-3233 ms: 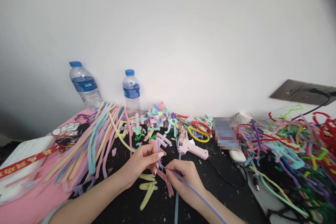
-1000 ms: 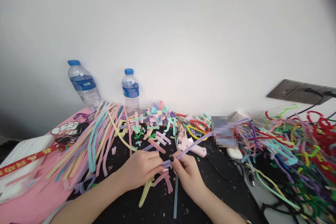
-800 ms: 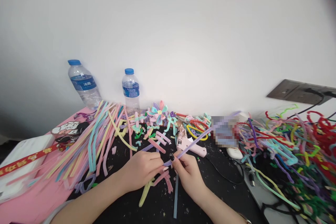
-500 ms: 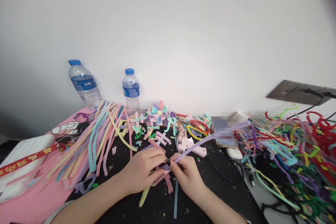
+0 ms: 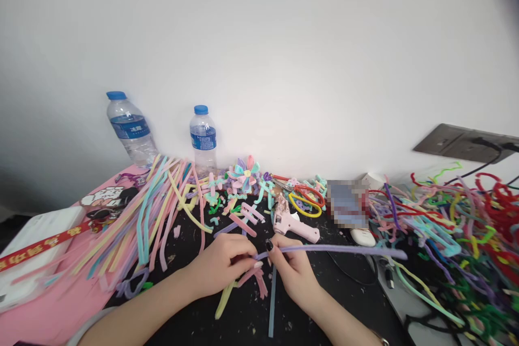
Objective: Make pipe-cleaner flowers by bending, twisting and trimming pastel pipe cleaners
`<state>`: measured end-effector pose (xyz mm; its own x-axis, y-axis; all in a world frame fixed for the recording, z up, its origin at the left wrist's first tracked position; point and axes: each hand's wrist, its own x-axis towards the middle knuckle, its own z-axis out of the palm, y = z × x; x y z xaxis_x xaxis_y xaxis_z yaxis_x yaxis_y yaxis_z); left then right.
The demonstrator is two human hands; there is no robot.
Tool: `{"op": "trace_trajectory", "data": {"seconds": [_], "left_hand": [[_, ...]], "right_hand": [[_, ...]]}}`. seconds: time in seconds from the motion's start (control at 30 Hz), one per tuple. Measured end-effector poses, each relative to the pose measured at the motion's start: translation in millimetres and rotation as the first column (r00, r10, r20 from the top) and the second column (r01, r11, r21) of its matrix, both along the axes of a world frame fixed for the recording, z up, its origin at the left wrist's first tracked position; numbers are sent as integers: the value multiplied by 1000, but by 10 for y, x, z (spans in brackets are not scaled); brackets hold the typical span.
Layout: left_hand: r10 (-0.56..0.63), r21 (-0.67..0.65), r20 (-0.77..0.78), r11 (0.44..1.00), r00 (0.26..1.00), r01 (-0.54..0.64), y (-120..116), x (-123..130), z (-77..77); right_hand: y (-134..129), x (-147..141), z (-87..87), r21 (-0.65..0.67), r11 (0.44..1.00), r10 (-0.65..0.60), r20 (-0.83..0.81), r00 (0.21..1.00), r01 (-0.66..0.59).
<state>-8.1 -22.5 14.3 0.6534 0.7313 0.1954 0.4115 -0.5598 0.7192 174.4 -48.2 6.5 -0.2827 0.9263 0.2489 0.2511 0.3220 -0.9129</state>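
A long purple pipe cleaner [image 5: 344,250] runs through both hands and stretches out to the right. My left hand [image 5: 223,265] pinches it at its left end. Thumb and forefinger of my right hand [image 5: 290,265] are closed on it a little further along. Below the fingers lie short pink pipe cleaner pieces [image 5: 257,280] and a yellow piece [image 5: 225,300]. A clear bluish glue stick [image 5: 272,308] lies beside my right hand. Just beyond it rests a pink glue gun [image 5: 295,226]. Part of the purple strand is hidden by my fingers.
Bundled pastel pipe cleaners [image 5: 141,216] spread at the left, a tangled coloured heap [image 5: 466,259] at the right. Behind are two water bottles [image 5: 203,138], a pipe cleaner flower [image 5: 244,173] and scissors [image 5: 306,200]. A black cable [image 5: 352,275] trails right of my hand.
The free end of the purple pipe cleaner has swung down, from slanting up to the right to lying nearly level. My right hand has shifted slightly right, away from the left.
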Motion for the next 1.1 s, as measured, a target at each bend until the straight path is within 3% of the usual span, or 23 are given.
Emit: {"op": "trace_trajectory", "data": {"seconds": [0.17, 0.3, 0.47, 0.6, 0.83, 1.1], "left_hand": [[23, -177, 88, 984, 996, -7, 2, 22, -21], [49, -393, 193, 919, 980, 32, -8, 35, -43], [102, -367, 268, 930, 958, 4, 10, 19, -23], [218, -452, 390, 892, 895, -21, 34, -1, 2], [336, -583, 424, 812, 841, -30, 45, 35, -3], [306, -538, 473, 843, 827, -4, 45, 27, -48]], "right_hand": [[-24, -22, 33, 29, 998, 59, 28, 998, -60], [-38, -29, 39, 36, 996, 83, 32, 996, -84], [-24, -24, 17, 40, 998, -45, 5, 999, 45], [-11, -3, 17, -28, 990, -143, -31, 989, 142], [15, 13, 21, 0, 990, -141, 40, 989, 141], [19, -7, 23, 34, 995, -95, 119, 988, 91]]}}
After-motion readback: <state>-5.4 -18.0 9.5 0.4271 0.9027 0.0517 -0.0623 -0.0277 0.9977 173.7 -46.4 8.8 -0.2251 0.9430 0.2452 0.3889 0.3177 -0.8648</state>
